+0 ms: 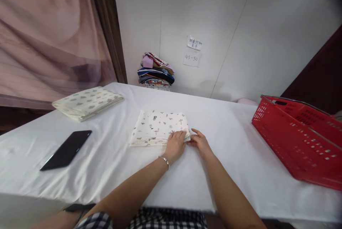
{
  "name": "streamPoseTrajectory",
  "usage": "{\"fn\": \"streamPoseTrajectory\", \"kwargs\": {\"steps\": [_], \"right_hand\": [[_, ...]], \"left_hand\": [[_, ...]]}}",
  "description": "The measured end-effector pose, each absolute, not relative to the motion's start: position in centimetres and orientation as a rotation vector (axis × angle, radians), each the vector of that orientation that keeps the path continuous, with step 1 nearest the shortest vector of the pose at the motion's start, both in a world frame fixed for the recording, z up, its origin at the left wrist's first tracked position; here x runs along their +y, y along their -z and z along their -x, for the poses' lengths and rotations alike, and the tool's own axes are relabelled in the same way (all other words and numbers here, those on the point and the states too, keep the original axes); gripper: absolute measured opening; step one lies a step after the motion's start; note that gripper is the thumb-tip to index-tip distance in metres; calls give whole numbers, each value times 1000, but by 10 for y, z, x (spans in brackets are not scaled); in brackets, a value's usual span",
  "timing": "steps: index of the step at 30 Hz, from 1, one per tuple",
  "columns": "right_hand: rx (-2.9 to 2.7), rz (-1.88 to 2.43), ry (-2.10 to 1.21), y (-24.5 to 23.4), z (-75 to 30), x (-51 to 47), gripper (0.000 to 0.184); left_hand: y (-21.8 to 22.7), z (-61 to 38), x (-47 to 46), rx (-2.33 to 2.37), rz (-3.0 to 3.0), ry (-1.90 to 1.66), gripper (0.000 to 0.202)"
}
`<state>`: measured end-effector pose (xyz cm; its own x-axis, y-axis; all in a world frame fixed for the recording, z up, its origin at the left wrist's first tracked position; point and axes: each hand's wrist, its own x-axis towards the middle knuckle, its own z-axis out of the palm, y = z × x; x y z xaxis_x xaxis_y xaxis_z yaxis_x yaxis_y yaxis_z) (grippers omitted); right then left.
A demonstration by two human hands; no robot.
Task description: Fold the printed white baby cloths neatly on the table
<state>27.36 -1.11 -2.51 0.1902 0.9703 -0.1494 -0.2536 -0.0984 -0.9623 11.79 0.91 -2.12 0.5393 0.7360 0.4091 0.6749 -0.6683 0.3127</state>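
A folded white cloth [157,125] printed with small plants and animals lies on the white-covered table in front of me. My left hand [175,146] rests on its near right corner, fingers laid over the top layer. At the right edge, my right hand [200,143] grips the layered corner between thumb and fingers, with the index finger reaching a little outward. The exact fingertip contact is partly hidden. Layered folds show along the cloth's near side.
Another folded cloth [91,102] with grey shapes sits at the back left. Nearer is a dark tablet-like device [67,150]. A red plastic basket [291,143] stands at the right. Beyond the table's back edge, a fabric stack [156,72] rises against the wall.
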Motion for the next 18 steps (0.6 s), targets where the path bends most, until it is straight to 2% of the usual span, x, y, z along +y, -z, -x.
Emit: {"fn": "streamPoseTrajectory", "kwargs": {"steps": [6,18], "right_hand": [[-834,1243,-1199,28,-273,-10,46],[-839,1268,-1178,26,-271,-8,44]], "left_hand": [[15,-121,13,1295,-2628,-716,45],[0,-120,20,1436,-2470,-702,30]]}}
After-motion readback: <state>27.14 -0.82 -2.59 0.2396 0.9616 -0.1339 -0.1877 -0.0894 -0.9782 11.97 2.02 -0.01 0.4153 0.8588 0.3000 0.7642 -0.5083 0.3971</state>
